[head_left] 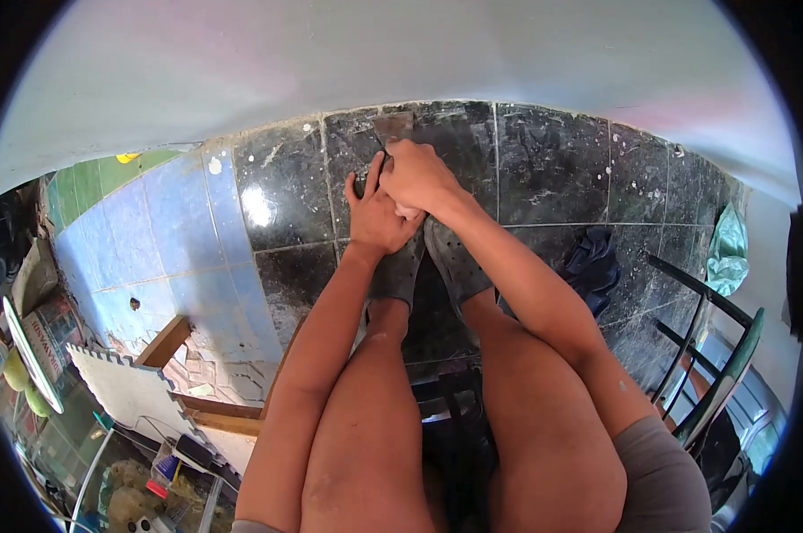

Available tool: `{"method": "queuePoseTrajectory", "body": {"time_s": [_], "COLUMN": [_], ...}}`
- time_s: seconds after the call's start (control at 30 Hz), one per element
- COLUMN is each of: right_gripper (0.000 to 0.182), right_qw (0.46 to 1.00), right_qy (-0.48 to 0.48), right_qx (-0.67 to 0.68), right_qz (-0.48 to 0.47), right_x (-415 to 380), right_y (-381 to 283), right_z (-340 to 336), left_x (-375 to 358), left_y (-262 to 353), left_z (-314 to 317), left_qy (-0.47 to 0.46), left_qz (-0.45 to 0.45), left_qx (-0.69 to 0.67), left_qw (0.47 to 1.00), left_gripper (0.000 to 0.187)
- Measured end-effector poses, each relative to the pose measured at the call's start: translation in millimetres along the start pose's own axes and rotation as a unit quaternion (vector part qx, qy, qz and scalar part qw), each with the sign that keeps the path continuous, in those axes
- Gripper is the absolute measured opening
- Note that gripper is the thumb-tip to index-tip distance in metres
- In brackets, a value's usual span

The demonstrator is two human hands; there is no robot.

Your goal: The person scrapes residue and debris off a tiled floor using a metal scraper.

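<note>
hands pressed together: right hand (419, 173) grips a scraper (392, 126) on the black floor tile (552, 169), left hand (375, 213) braced beside it for added force.

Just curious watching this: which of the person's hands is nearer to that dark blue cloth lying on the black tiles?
The right hand. It is over the tiles above the shoes, on the side of the dark blue cloth. The left hand lies just beyond it, farther from the cloth.

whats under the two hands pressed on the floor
A flat dark scraper-like blade pokes out past the right hand and left hand, resting on the black glossy floor tiles. Its handle and the fingers' grip are covered by the hands.
</note>
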State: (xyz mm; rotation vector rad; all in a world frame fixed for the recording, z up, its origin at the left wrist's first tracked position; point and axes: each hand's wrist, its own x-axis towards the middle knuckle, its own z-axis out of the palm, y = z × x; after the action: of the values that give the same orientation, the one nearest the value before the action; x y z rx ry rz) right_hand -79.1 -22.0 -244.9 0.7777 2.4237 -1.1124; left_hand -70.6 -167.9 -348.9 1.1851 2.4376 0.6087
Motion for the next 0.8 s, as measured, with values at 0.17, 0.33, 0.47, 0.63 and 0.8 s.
{"method": "queuePoseTrajectory", "body": {"time_s": [0.17,0.33,0.47,0.63,0.8], "right_gripper": [0.031,0.033,0.051,0.053,0.048], "right_qw": [0.996,0.999,0.999,0.996,0.994], "right_qy": [-0.057,0.007,-0.019,-0.066,-0.065], "right_qx": [0.061,0.039,0.036,0.033,0.021], "right_qz": [0.036,-0.025,0.011,0.044,0.079], "right_x": [6,8,12,-32,-66], "right_y": [-13,5,7,41,81], "right_z": [-6,11,-5,-17,-42], "left_x": [-6,-4,-2,-4,-1], "left_y": [1,1,4,3,3], "left_z": [2,0,-7,-7,-10], "left_qy": [-0.009,0.022,-0.031,-0.01,-0.014], "left_qz": [-0.002,0.014,-0.009,-0.001,-0.004], "left_qx": [0.004,-0.003,0.017,0.0,0.019], "left_qw": [1.0,1.0,0.999,1.0,1.0], "left_gripper": [0.065,0.064,0.058,0.064,0.062]}}
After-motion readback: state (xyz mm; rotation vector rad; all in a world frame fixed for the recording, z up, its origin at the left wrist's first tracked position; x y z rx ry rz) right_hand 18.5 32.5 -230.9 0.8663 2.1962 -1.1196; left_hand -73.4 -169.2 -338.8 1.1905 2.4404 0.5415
